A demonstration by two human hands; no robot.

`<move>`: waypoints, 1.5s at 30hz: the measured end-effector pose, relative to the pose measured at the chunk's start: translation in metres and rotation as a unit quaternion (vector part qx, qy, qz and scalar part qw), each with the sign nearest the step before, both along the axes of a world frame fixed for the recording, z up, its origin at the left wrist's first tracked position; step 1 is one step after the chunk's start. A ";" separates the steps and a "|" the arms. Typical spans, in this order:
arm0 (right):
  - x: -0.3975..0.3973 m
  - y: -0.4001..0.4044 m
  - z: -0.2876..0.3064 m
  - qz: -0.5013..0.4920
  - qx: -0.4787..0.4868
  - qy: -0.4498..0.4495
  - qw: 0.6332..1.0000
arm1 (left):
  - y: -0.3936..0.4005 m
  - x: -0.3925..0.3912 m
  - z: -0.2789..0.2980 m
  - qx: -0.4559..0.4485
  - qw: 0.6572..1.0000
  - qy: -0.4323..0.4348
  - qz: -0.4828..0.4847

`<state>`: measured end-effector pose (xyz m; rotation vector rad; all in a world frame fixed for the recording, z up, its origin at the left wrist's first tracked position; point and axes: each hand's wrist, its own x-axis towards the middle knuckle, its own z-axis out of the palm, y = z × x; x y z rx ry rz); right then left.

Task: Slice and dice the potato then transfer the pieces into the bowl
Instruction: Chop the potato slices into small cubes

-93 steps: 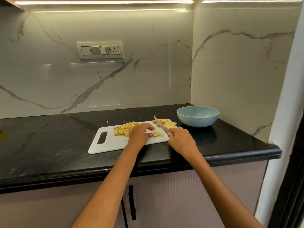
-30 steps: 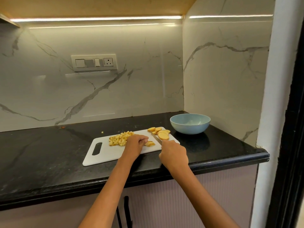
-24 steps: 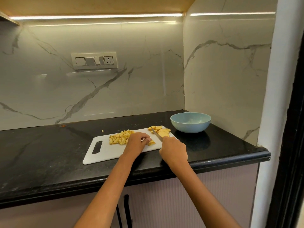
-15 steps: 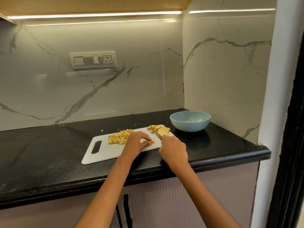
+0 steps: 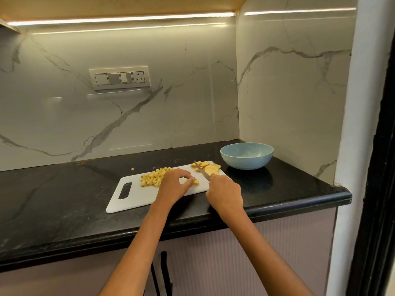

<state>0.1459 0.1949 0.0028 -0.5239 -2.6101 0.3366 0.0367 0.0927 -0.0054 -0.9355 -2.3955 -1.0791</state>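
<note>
Resting on the white board (image 5: 136,194), a potato piece (image 5: 196,182) is pinched by the left hand (image 5: 175,184); the knife (image 5: 201,170) is gripped in the right hand (image 5: 224,194), slices (image 5: 210,167) lying near the bowl (image 5: 246,155), dice (image 5: 152,179) left

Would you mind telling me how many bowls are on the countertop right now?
1. The light blue bowl sits on the black countertop in the right back corner, just beyond the right end of the white cutting board. It looks empty.

Warm light strips (image 5: 128,20) under the cabinet lit the scene brightly, glared on the glossy marble wall (image 5: 149,114); edges bowed slightly.
</note>
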 end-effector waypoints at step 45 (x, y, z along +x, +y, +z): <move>0.024 -0.020 0.013 0.042 0.051 -0.092 0.994 | -0.006 -0.007 0.001 -0.081 0.995 -0.053 -0.039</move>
